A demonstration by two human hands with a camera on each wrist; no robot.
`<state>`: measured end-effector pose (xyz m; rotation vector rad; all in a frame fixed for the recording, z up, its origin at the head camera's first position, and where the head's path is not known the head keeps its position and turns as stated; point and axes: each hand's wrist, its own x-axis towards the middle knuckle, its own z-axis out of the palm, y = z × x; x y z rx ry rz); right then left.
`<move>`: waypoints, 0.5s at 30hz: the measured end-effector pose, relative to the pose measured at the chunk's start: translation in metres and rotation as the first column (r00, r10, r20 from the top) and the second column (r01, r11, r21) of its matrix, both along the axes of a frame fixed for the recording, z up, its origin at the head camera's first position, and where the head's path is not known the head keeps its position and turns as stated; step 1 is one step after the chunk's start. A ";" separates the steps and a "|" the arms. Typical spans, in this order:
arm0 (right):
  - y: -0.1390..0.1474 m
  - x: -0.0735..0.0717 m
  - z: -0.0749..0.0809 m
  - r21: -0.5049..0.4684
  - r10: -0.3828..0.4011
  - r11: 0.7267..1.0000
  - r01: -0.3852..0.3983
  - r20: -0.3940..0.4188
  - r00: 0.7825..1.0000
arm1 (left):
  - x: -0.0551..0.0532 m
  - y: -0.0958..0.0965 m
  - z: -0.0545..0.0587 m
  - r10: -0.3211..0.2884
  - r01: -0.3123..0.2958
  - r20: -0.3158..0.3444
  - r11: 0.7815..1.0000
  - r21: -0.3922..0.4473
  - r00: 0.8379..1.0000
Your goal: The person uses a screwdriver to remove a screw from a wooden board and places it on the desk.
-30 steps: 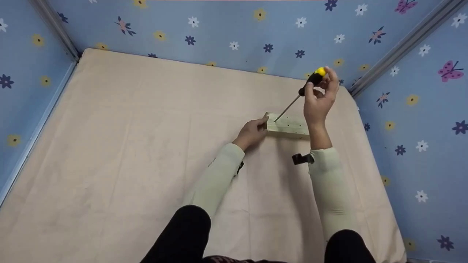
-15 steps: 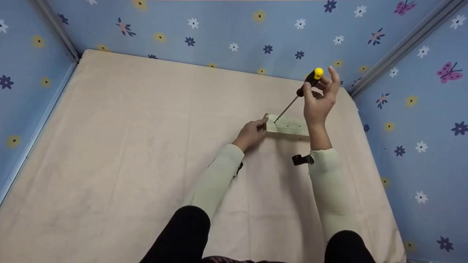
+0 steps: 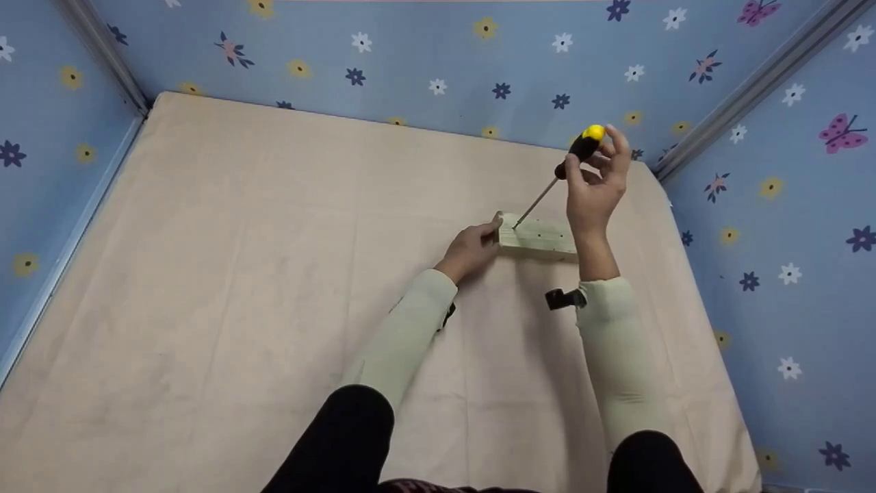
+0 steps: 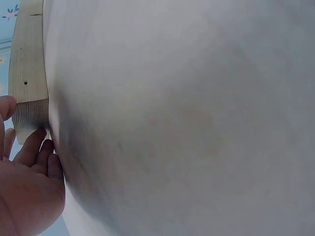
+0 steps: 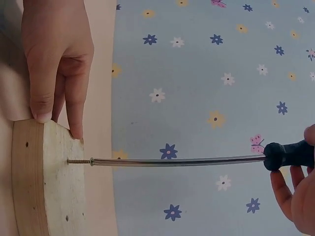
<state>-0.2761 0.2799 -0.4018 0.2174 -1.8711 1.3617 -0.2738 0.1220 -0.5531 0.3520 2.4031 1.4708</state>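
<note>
A pale wooden block point(image 3: 530, 236) lies on the cloth, with several small dark holes in its faces. My left hand point(image 3: 472, 248) grips its left end; in the left wrist view its fingers point(image 4: 30, 150) rest against the end face. A screw point(image 5: 78, 161) stands partly sunk in the block's top. The tip of a screwdriver point(image 5: 177, 162) meets the screw head. Its black handle with a yellow end point(image 3: 586, 147) slants up to the right, held between the thumb and fingers of my right hand point(image 3: 597, 185). My right forearm hides the block's right end.
A beige cloth point(image 3: 287, 239) covers the surface under the block. Blue flowered panels point(image 3: 410, 55) stand behind and at both sides, with grey metal posts point(image 3: 753, 79) at the corners. My knees point(image 3: 359, 418) show at the bottom.
The screwdriver's handle has shifted slightly left, its tip staying at the same spot. My right index finger straightened away from the handle, then came back to it. My left hand has kept its place.
</note>
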 end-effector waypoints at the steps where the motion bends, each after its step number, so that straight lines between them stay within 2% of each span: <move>1: 0.000 -0.001 0.000 0.005 0.002 1.000 -0.002 -0.005 1.000 | 0.000 0.000 0.000 0.000 0.000 -0.001 1.000 0.000 1.000; 15: -0.001 0.003 0.009 0.030 0.013 0.999 -0.015 0.058 0.998 | -0.001 0.002 0.000 0.002 -0.002 -0.016 1.000 -0.008 1.000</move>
